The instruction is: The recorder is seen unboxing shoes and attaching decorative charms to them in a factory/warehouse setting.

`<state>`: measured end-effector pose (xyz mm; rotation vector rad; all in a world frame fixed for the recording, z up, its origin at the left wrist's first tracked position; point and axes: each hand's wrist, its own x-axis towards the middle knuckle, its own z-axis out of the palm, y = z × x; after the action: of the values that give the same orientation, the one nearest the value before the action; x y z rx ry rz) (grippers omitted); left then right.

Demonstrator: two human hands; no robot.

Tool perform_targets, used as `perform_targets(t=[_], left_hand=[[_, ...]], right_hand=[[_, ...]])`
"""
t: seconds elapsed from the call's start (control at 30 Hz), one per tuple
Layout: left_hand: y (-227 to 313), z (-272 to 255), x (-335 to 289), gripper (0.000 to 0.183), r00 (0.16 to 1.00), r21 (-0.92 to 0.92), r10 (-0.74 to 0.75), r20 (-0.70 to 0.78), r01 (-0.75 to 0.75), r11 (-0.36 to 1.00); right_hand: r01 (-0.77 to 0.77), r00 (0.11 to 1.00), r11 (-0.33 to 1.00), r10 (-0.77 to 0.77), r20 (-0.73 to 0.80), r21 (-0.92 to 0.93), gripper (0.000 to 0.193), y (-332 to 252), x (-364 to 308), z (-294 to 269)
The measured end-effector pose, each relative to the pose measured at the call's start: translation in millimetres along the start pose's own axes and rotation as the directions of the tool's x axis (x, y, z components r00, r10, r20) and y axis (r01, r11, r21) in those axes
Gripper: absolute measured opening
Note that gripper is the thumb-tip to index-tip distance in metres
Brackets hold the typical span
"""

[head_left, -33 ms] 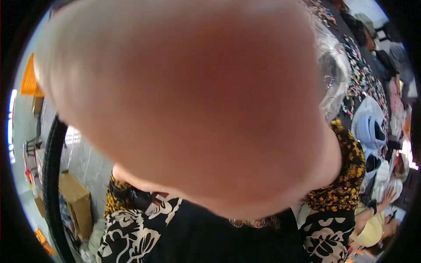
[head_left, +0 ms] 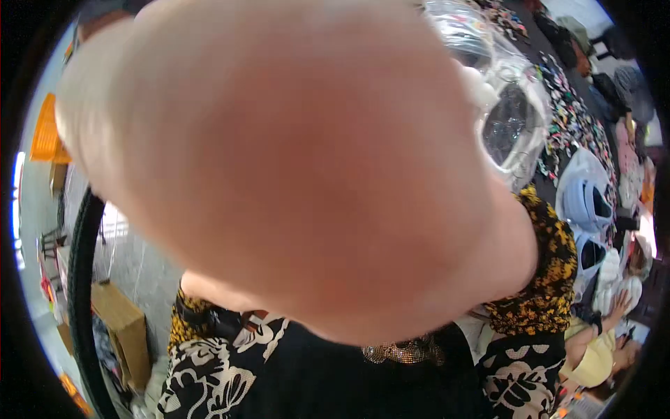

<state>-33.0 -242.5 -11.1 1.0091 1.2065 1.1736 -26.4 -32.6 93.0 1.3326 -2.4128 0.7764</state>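
Note:
A blurred hand fills most of the view, very close up; it seems to be my right hand, as it runs into the forearm from the yellow-and-black right sleeve. Its fingers cannot be made out. My left forearm comes out of a matching cuff at the lower left, with a dark band by it, and passes behind the blur. The left hand itself is hidden. Just beyond the blur's right edge lies a white shoe-like thing in clear plastic. What either hand holds, if anything, does not show.
Many small coloured pieces cover a dark surface at right, beside light-blue shoes and white ones. A person in yellow is at lower right. At left are a black curved bar, a cardboard box and an orange basket.
The blurred hand has shifted a little to the left. More of the plastic-wrapped white thing now shows at its right edge.

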Motion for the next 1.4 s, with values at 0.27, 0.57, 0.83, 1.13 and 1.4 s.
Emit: perform_targets(t=[0.27,0.57,0.83,1.13,1.4], left_hand=[[-54,18,4,0.028,0.956,0.603,-0.069,-0.284,0.234,0.763],[-77,-9,18,0.018,0.837,0.456,0.237,-0.494,0.017,0.890],[-24,0,88,0.020,0.919,0.551,0.183,-0.351,0.045,0.833],[48,20,178,0.024,0.987,0.695,0.109,-0.116,0.002,0.719],[83,-31,183,0.029,0.994,0.699,0.107,-0.007,-0.072,0.712]], right_hand=[[-0.025,0.848,0.995,-0.031,-0.530,-0.099,0.018,17,5,34],[0.010,0.900,0.997,0.025,-0.436,0.077,0.019,3,19,36],[0.185,0.853,0.973,-0.087,-0.515,0.141,0.017,-8,28,49],[0.196,0.944,0.875,-0.046,-0.327,0.442,0.023,-30,29,60],[0.042,0.993,0.885,0.015,-0.120,0.463,0.019,-37,3,34]])
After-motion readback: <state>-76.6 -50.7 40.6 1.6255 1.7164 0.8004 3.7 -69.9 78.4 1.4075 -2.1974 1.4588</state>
